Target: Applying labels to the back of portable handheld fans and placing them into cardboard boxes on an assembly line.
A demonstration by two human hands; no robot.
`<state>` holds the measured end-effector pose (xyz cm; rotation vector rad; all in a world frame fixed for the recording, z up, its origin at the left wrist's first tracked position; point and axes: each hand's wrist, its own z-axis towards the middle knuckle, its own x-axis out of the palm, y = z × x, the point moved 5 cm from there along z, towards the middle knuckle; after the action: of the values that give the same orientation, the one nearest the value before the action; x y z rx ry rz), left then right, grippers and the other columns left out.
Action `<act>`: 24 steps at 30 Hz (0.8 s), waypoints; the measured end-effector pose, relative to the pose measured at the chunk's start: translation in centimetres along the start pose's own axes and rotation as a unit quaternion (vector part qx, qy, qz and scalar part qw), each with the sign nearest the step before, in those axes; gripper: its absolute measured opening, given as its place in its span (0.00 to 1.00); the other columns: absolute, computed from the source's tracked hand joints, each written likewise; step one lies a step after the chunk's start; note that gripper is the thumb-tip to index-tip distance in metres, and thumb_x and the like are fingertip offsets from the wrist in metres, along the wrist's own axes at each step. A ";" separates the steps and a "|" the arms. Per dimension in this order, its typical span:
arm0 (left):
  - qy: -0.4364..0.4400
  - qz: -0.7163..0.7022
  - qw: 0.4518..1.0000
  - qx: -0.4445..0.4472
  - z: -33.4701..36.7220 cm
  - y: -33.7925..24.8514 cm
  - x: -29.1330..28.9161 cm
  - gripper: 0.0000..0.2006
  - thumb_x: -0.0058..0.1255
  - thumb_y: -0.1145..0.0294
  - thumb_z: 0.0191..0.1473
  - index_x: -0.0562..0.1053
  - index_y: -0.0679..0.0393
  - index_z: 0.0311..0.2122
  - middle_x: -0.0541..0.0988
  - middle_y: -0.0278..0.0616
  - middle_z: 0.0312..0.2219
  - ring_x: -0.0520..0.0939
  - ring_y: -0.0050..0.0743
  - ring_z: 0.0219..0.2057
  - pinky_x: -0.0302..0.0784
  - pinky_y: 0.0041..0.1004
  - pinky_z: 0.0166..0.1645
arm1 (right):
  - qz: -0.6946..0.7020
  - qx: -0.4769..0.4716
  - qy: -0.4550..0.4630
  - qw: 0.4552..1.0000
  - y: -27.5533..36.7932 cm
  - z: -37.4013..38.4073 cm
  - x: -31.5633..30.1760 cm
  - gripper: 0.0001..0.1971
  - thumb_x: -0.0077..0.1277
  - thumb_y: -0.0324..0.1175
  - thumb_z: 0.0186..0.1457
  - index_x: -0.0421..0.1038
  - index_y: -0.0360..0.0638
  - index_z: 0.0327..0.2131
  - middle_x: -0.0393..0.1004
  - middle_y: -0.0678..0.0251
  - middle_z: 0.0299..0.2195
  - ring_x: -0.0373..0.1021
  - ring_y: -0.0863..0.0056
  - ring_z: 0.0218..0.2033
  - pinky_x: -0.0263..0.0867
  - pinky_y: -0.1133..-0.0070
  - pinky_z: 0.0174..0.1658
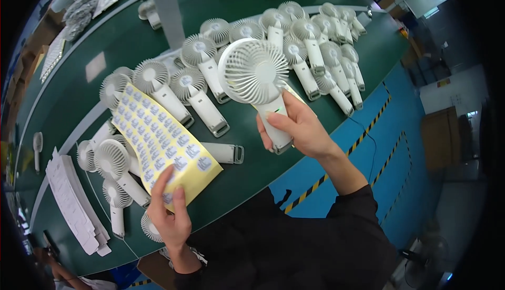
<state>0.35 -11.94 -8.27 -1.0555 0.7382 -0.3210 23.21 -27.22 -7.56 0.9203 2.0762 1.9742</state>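
Observation:
In my right hand (307, 127) is a white handheld fan (265, 74), held up by its handle with the round grille uppermost. My thumb lies across the front of the handle; a pale yellow-edged strip shows behind it, partly hidden. My left hand (171, 216) grips the lower edge of a yellow sticker sheet (197, 182), thumb and fingers at its near corner. Rows of small printed grey-and-white labels cover the sheet. It slants over several fans, and one fan's handle (226, 153) sticks out from under its right side.
Many white fans (205, 106) lie across the green table (247, 171), behind and left of my hands. Stacked white card pieces (73, 200) lie at the left. A grey post (163, 11) rises behind. Another person's arm (60, 271) shows at lower left.

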 end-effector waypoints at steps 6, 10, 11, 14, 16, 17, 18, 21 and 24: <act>-0.018 -0.074 0.996 -0.045 -0.1 0.9 0.7 0.21 0.56 0.81 0.51 0.69 0.66 0.51 0.77 0.49 0.43 0.78 0.32 0.44 0.70 0.27 0.51 | -0.290 0.070 -0.200 0.933 -5.6 -2.6 -3.0 0.14 0.56 0.38 0.57 0.69 0.36 0.37 0.72 0.70 0.29 0.65 0.86 0.24 0.64 0.84 0.29; 0.019 -0.025 0.999 -0.025 0.4 1.1 1.9 0.18 0.58 0.82 0.50 0.72 0.64 0.48 0.79 0.46 0.40 0.80 0.28 0.39 0.74 0.25 0.45 | -0.455 0.080 -0.212 0.861 -6.3 -3.6 -2.5 0.13 0.59 0.36 0.54 0.72 0.35 0.34 0.70 0.65 0.27 0.64 0.83 0.23 0.61 0.79 0.27; 0.031 -0.030 0.999 -0.019 0.8 0.8 2.2 0.16 0.58 0.82 0.50 0.74 0.64 0.46 0.81 0.45 0.38 0.82 0.30 0.38 0.75 0.24 0.43 | -0.581 -0.033 -0.216 0.784 -5.1 -3.6 -1.9 0.13 0.61 0.33 0.50 0.72 0.35 0.35 0.70 0.64 0.29 0.65 0.79 0.26 0.61 0.79 0.28; 0.056 -0.012 0.998 -0.001 0.6 1.2 2.6 0.16 0.58 0.82 0.49 0.74 0.64 0.45 0.81 0.44 0.37 0.83 0.31 0.36 0.75 0.23 0.41 | -0.577 -0.143 -0.254 0.763 -1.8 -3.2 1.2 0.14 0.63 0.28 0.45 0.73 0.35 0.36 0.70 0.62 0.34 0.67 0.73 0.30 0.63 0.79 0.32; 0.091 -0.021 0.995 0.024 0.7 0.5 2.9 0.15 0.58 0.82 0.49 0.74 0.63 0.44 0.82 0.43 0.36 0.83 0.32 0.35 0.75 0.22 0.40 | -0.537 -0.303 -0.098 0.781 -0.6 -2.8 4.8 0.18 0.64 0.22 0.41 0.74 0.37 0.39 0.69 0.60 0.38 0.69 0.69 0.36 0.66 0.78 0.37; 0.088 -0.020 0.996 0.021 0.6 0.4 2.8 0.15 0.58 0.82 0.49 0.74 0.63 0.44 0.82 0.43 0.36 0.83 0.32 0.35 0.75 0.22 0.40 | -0.497 -0.312 -0.043 0.809 -1.1 -2.2 5.7 0.21 0.64 0.21 0.39 0.74 0.37 0.41 0.70 0.58 0.39 0.70 0.66 0.38 0.67 0.75 0.40; 0.089 -0.025 0.995 0.024 0.5 0.3 2.8 0.14 0.57 0.82 0.49 0.75 0.64 0.43 0.82 0.43 0.36 0.83 0.30 0.35 0.75 0.22 0.40 | -0.507 -0.326 -0.020 0.798 -1.6 -1.7 6.0 0.22 0.65 0.21 0.38 0.74 0.38 0.42 0.70 0.59 0.39 0.70 0.66 0.39 0.67 0.75 0.40; 0.071 -0.058 0.996 0.000 0.7 0.2 2.2 0.12 0.56 0.82 0.50 0.75 0.64 0.42 0.82 0.43 0.35 0.82 0.27 0.34 0.74 0.21 0.39 | -0.502 -0.354 0.016 0.789 -1.7 -0.9 6.5 0.23 0.66 0.22 0.37 0.74 0.37 0.42 0.71 0.59 0.40 0.70 0.65 0.39 0.67 0.74 0.39; 0.053 -0.108 0.991 -0.060 0.6 0.5 1.6 0.10 0.56 0.82 0.51 0.76 0.64 0.41 0.82 0.43 0.35 0.82 0.24 0.34 0.74 0.20 0.39 | -0.475 -0.378 0.035 0.794 -1.6 -0.9 6.7 0.22 0.67 0.22 0.37 0.75 0.37 0.41 0.72 0.61 0.39 0.70 0.66 0.38 0.67 0.74 0.39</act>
<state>1.87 -12.22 -9.15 -1.2425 0.7460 -0.5275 16.82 -24.51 -6.84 -0.3266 1.1019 1.8722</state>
